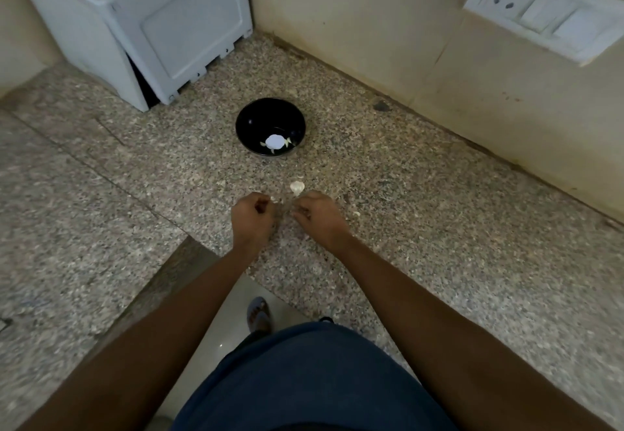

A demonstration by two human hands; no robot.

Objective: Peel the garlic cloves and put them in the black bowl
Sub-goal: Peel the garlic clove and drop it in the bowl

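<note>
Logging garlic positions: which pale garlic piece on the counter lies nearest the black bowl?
The garlic piece just beyond the right hand, between it and the black bowl. The small scrap lies farther back, right of that hand.

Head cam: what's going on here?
A person stands at a speckled granite counter, both hands curled close together over it. The left hand and right hand seem to be working on something small between them, probably a garlic clove, though it is too small to make out. A pale scrap of garlic or peel lies just beyond the hands. Farther back, the round black bowl already holds a few pale peeled cloves. A white appliance sits in the back left corner.
</note>
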